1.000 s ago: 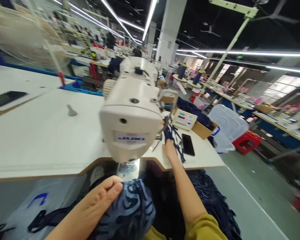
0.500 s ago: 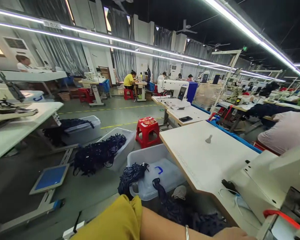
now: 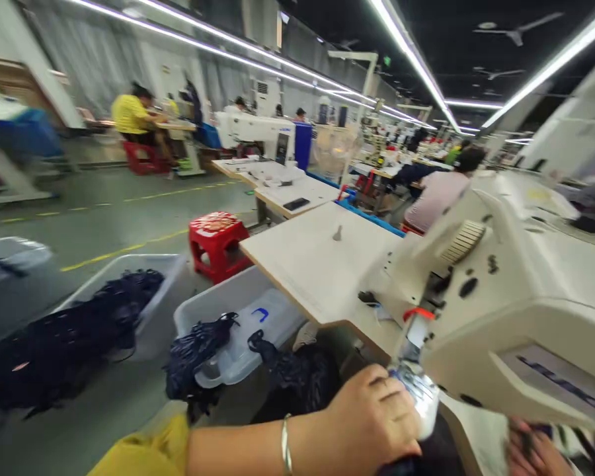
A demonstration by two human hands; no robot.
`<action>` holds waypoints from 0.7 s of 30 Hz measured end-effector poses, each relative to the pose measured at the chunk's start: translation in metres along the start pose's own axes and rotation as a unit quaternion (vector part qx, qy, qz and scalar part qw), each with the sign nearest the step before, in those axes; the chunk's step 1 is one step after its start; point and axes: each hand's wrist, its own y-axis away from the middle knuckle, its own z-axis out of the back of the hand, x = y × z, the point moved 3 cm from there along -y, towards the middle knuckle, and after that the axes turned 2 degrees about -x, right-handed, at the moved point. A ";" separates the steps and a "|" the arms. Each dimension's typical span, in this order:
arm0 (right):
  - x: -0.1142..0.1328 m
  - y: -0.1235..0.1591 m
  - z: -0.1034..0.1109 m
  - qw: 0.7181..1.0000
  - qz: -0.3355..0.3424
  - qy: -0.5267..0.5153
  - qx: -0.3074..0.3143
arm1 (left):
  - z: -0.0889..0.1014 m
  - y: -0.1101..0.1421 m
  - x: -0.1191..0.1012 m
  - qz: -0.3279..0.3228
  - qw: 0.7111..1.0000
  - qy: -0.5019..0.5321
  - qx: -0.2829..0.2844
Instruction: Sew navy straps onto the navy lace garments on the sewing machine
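My left hand (image 3: pixel 369 416), with a silver bangle on the wrist, is at the lit needle area of a white sewing machine (image 3: pixel 515 291). Its fingers are bent and pressed together over dark navy fabric (image 3: pixel 426 456), which shows just below the palm. At the lower right edge, partly cut off and blurred, my right hand (image 3: pixel 535 449) is beneath the machine head with curled fingers. Something dark shows between those fingers, too unclear to name. A bundle of navy straps (image 3: pixel 297 370) hangs beside my left forearm.
A white tabletop (image 3: pixel 307 258) extends beyond the machine. Left of it are plastic bins (image 3: pixel 183 317) with navy strap bundles (image 3: pixel 198 350) and a red stool (image 3: pixel 218 244). Other people sit at machines farther off, including a person in yellow (image 3: pixel 131 116).
The view has swung right and down, bringing the machine head into frame. My left hand, mostly cut off before, now shows at the needle area; my right hand has come into view.
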 end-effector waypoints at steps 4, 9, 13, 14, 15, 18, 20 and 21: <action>-0.012 0.024 0.008 0.973 -0.074 -0.214 -0.038 | 0.012 0.000 0.012 0.026 0.993 0.111 -0.037; 0.008 0.048 -0.034 0.979 -0.074 -0.177 0.075 | 0.006 -0.003 0.021 -0.019 0.988 0.133 -0.082; 0.020 0.060 -0.049 0.993 -0.016 -0.078 0.092 | 0.004 -0.003 0.028 -0.002 0.977 0.205 -0.065; 0.020 0.060 -0.050 0.994 -0.005 -0.058 0.090 | 0.003 -0.003 0.030 0.022 0.970 0.232 -0.067; 0.021 0.061 -0.050 0.995 0.005 -0.038 0.090 | 0.003 -0.003 0.033 0.049 0.963 0.257 -0.069; 0.021 0.061 -0.050 0.994 0.027 0.020 0.108 | 0.000 -0.001 0.038 0.108 0.943 0.308 -0.072; 0.022 0.062 -0.050 0.991 0.036 0.045 0.120 | -0.003 0.001 0.040 0.122 0.936 0.324 -0.066; 0.023 0.062 -0.050 0.990 0.037 0.050 0.124 | -0.004 0.002 0.041 0.122 0.935 0.327 -0.063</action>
